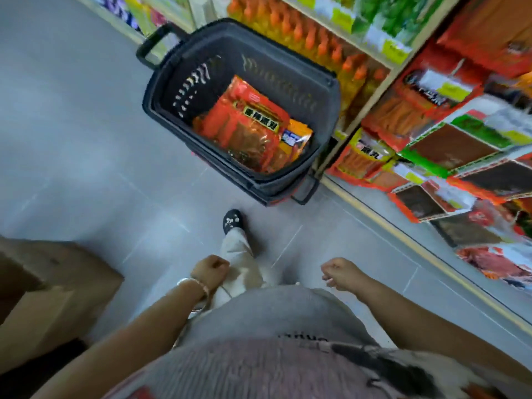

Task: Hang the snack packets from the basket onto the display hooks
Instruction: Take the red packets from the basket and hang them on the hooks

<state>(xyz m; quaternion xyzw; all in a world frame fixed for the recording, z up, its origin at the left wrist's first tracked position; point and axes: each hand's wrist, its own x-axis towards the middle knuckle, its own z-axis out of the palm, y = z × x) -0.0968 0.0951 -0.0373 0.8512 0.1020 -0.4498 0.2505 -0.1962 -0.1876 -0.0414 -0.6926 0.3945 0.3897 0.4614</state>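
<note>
Dark grey plastic shopping basket point(288, 90) with black handle stands on the grey tiled floor point(86, 139), upper centre of frame, close against the foot of the shelving. Inside it, a pile of red-orange foil snack packets point(253, 125) lying flat, top one with a black-and-yellow label; a yellow-edged packet shows at the pile's right edge. Right of frame: display rack of hanging red, green and brown snack packets point(417, 102), heavily blurred, hooks themselves not discernible. Above the basket, top centre, a shelf row of yellow bottles with orange caps point(311, 36). Left hand point(211, 272), lower centre, fingers curled into the palm, holding nothing, pale beaded bracelet point(193, 283) on the wrist. Right hand point(338, 273), lower centre-right, also balled with fingers tucked in, holding nothing. Both hands well apart from the basket and the rack. Between them, 1 beige trouser leg point(239, 254) and black shoe with white pattern point(231, 221) pointing toward the basket. Brown cardboard box point(57, 283) at lower left
</note>
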